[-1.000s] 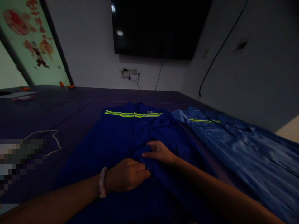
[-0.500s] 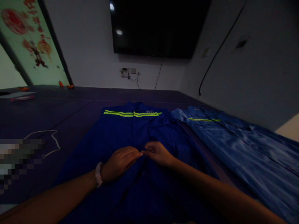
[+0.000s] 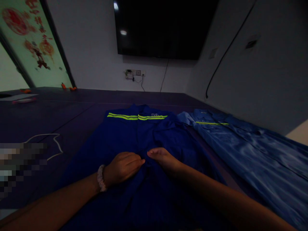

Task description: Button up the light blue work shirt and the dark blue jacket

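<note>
A dark blue work jacket with yellow-green reflective stripes across the chest lies flat, its collar pointing away from me. Over its front placket, my left hand has its fingers closed on the fabric; a light scrunchie circles that wrist. Just to the right, my right hand pinches the other side of the placket with thumb and curled fingers. The two hands' fingertips are a small gap apart. Whatever lies under the fingers is hidden, and the lower jacket is very dark.
To the right a lighter blue garment with one yellow-green stripe is spread out. A white cable curves on the purple surface at left. Small orange objects sit by the far wall, below a large black screen.
My fingertips, touching before, have parted slightly. The right fingers have shifted position at the placket. The jacket has barely moved.
</note>
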`<state>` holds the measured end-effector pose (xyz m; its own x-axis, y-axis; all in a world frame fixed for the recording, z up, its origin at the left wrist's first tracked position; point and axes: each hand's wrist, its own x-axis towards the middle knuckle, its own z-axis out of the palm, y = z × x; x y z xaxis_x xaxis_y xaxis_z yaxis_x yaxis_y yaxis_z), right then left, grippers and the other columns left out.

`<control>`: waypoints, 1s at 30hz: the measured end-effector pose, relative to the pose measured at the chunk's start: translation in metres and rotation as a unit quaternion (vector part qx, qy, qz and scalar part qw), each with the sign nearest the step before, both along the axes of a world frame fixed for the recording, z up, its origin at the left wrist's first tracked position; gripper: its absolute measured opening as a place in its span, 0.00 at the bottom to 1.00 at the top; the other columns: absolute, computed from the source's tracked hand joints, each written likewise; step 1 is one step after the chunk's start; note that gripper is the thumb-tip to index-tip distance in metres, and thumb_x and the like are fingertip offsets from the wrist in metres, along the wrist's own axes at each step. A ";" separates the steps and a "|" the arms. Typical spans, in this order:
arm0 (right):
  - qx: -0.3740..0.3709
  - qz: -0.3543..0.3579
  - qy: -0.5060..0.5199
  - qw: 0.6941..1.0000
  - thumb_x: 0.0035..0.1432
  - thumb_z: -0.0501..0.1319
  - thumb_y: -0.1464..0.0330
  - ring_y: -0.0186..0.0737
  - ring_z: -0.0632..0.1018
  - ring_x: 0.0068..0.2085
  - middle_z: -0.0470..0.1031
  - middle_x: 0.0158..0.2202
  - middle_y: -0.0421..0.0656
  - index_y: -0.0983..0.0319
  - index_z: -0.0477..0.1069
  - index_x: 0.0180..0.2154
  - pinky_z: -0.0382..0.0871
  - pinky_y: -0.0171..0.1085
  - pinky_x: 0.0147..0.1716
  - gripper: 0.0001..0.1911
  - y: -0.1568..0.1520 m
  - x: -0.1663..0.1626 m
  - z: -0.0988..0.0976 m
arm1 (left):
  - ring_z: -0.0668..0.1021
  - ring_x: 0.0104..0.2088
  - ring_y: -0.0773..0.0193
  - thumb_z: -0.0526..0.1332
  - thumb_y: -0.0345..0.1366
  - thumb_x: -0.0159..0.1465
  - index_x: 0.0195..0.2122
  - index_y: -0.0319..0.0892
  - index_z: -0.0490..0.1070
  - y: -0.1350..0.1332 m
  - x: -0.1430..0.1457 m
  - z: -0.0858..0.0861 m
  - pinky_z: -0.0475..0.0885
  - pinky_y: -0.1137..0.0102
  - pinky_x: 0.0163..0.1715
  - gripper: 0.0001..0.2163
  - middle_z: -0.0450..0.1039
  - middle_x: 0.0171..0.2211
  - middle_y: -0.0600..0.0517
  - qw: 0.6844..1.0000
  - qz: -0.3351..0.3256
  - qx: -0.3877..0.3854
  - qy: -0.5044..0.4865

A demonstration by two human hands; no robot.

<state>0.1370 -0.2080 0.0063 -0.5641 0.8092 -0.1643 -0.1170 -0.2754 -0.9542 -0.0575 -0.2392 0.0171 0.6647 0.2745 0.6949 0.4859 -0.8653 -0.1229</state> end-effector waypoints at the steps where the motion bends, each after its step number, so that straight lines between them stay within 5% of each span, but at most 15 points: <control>1: -0.004 0.003 0.003 1.000 0.43 0.65 0.58 0.26 0.64 0.19 0.65 0.17 0.35 0.65 0.65 0.22 0.55 0.29 0.20 0.17 -0.001 0.000 0.000 | 0.76 0.30 0.70 0.53 0.29 0.61 0.36 0.38 0.69 0.000 0.000 0.001 0.71 0.74 0.31 0.06 0.74 0.29 0.51 1.000 -0.003 0.017 0.002; 11: -0.005 -0.010 0.034 0.999 0.39 0.68 0.65 0.25 0.67 0.20 0.66 0.18 0.34 0.65 0.65 0.23 0.59 0.28 0.22 0.14 -0.004 -0.002 0.005 | 0.76 0.29 0.69 0.54 0.26 0.60 0.38 0.37 0.66 0.005 -0.004 0.003 0.72 0.74 0.28 0.06 0.75 0.29 0.51 0.991 -0.011 0.134 0.025; 18: 0.045 0.041 0.026 0.998 0.37 0.69 0.68 0.29 0.71 0.25 0.72 0.24 0.38 0.67 0.69 0.27 0.63 0.30 0.27 0.14 -0.006 -0.004 0.002 | 0.76 0.30 0.67 0.50 0.26 0.62 0.38 0.37 0.67 0.004 -0.004 0.009 0.72 0.72 0.28 0.08 0.75 0.29 0.49 0.989 -0.017 0.135 0.050; 25: 0.052 0.013 0.024 0.998 0.35 0.70 0.66 0.30 0.71 0.24 0.72 0.23 0.38 0.67 0.68 0.24 0.64 0.30 0.25 0.15 -0.005 -0.004 0.001 | 0.75 0.33 0.68 0.52 0.28 0.62 0.38 0.38 0.69 0.006 -0.002 -0.002 0.71 0.73 0.33 0.08 0.74 0.32 0.49 0.999 -0.013 -0.031 0.005; 30: 0.072 -0.017 0.013 0.997 0.33 0.70 0.64 0.28 0.69 0.21 0.70 0.19 0.36 0.66 0.66 0.21 0.61 0.29 0.22 0.17 -0.005 -0.005 0.002 | 0.74 0.35 0.67 0.52 0.31 0.62 0.38 0.38 0.70 0.003 0.004 0.002 0.69 0.73 0.34 0.08 0.72 0.33 0.48 0.975 -0.012 -0.205 -0.085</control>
